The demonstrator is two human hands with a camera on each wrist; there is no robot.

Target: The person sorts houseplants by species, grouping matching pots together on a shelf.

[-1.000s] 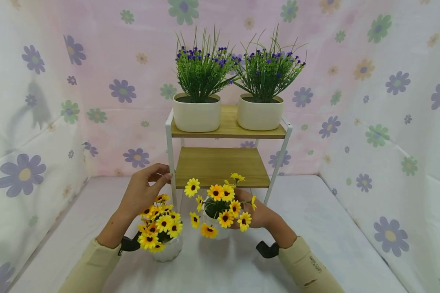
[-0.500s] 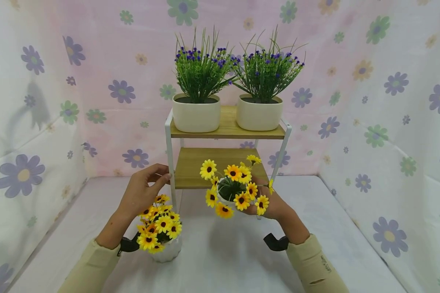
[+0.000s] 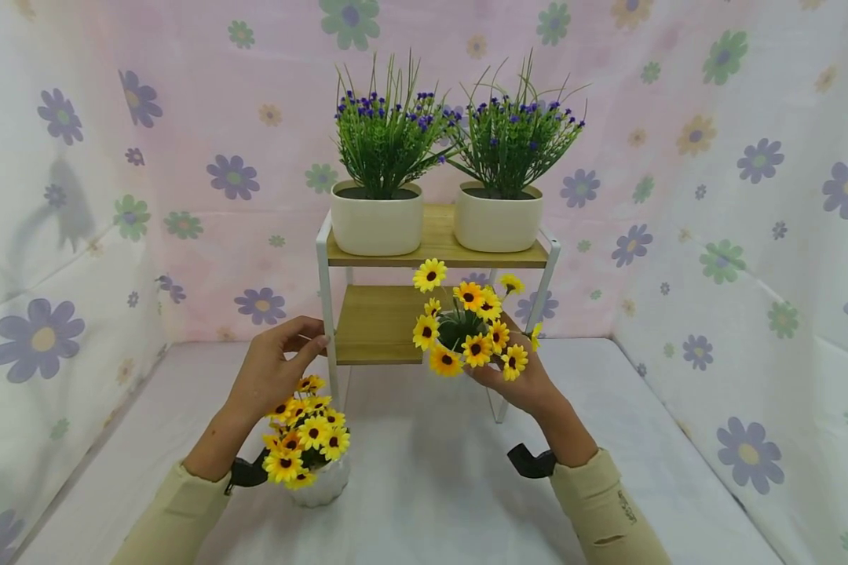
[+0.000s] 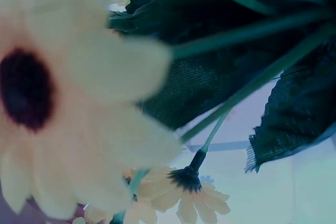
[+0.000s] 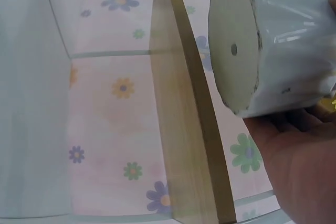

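My right hand [image 3: 526,380] grips a white pot [image 5: 289,40] of yellow artificial daisies [image 3: 477,350]. It is lifted in front of the right part of the rack's lower wooden board [image 3: 374,322]; the right wrist view shows the pot's flat underside with a small hole. With thumb and fingertips, my left hand [image 3: 272,365] holds the left front post [image 3: 328,314] of the two-tier rack. Just below that hand, a second white pot [image 3: 323,482] of yellow daisies stands on the white surface. Its blooms [image 4: 79,103] and leaves fill the left wrist view, hiding the left hand there.
Two cream oval planters [image 3: 378,224] with purple-flowered grass stand side by side on the rack's top board [image 3: 438,249]. Flower-printed cloth [image 3: 205,157] walls in the back and both sides. A white cloth-covered surface [image 3: 410,486] lies under the rack.
My right hand has raised the daisy pot from low in front of the rack, up and to the right, to about lower-board height. The left hand stays on the post.
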